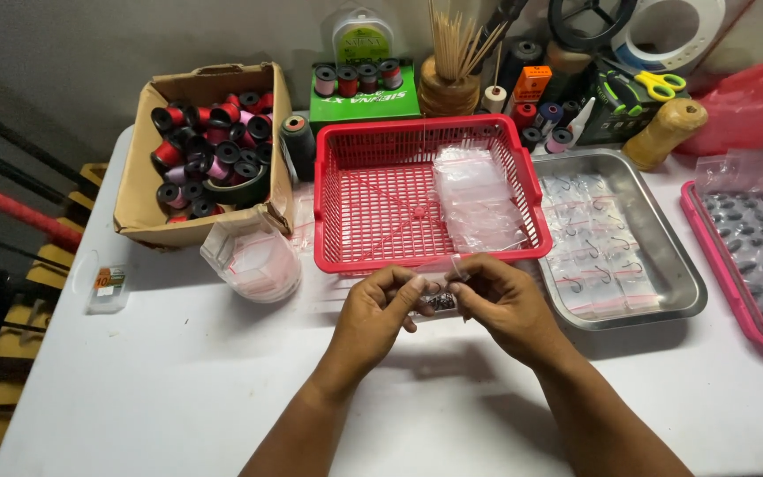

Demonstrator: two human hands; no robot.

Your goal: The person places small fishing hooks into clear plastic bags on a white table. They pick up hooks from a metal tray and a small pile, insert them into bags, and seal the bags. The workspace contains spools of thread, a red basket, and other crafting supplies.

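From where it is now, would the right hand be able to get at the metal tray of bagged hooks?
Probably yes. The metal tray lies just right of the right hand, with only bare table between them. But that hand and the left hand pinch a small clear bag, so it is not free.

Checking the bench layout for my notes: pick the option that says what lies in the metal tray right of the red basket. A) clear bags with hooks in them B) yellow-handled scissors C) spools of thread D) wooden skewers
A: the metal tray holds flat clear bags with hooks showing through them, right of the red basket.
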